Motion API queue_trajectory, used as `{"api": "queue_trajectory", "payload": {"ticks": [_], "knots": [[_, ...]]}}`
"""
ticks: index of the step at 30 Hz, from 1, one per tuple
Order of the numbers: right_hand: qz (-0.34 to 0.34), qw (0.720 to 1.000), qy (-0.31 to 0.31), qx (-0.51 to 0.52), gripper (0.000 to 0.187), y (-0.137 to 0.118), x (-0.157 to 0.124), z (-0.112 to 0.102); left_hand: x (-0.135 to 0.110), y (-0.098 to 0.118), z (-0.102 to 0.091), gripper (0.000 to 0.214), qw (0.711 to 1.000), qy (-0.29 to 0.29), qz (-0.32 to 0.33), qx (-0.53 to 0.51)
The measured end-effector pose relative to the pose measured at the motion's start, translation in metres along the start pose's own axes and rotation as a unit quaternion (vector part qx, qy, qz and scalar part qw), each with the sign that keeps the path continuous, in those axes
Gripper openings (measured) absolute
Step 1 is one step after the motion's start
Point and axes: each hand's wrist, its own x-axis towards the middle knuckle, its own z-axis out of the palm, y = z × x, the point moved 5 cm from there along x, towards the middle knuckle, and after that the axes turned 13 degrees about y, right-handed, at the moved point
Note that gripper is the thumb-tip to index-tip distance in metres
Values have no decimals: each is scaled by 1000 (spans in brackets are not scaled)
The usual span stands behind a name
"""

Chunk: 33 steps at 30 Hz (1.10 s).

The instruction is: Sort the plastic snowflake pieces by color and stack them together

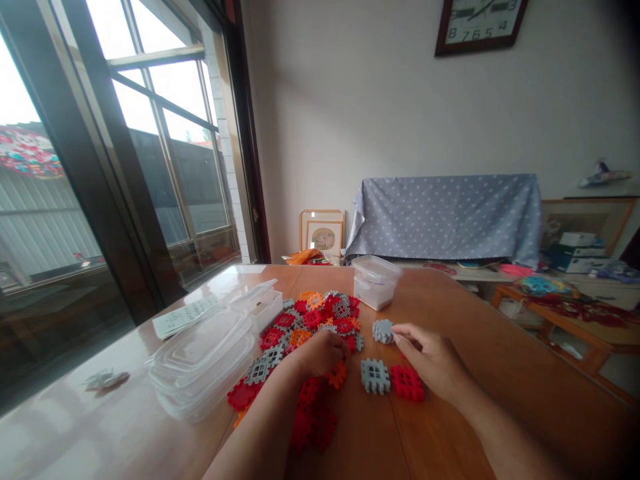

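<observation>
A heap of red, orange and grey waffle-shaped plastic tiles lies on the wooden table. My left hand rests curled on the near side of the heap, its fingers closed over tiles. My right hand reaches to a small grey tile piece and pinches its edge with the fingertips. Just in front of that hand lie a single grey tile and a red tile side by side.
Stacked clear plastic lids and boxes sit left of the heap, with a paper sheet behind them. A clear lidded tub stands beyond the tiles. A window runs along the left; a cloth-covered piece of furniture and cluttered low tables stand behind.
</observation>
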Motion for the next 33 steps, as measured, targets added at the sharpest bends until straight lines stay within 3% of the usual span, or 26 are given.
{"api": "queue_trajectory", "payload": {"ticks": [3, 11, 18, 28, 33], "knots": [[-2, 1000, -2, -3, 29, 0, -1, 0, 7, -5, -1, 29, 999, 24, 12, 31], [-3, 1000, -6, -8, 29, 1, 0, 2, 19, -11, -19, 41, 982, 155, 31, 100], [-12, 1000, -11, -13, 29, 2, 0, 2, 15, -4, -12, 34, 983, 110, 47, 137], [-22, 1000, -6, -20, 29, 4, 0, 2, 1, 4, -22, 31, 966, 106, 52, 230], [-21, 1000, -4, -16, 29, 5, 1, 3, -6, 3, -18, 26, 958, 87, 67, 264]]}}
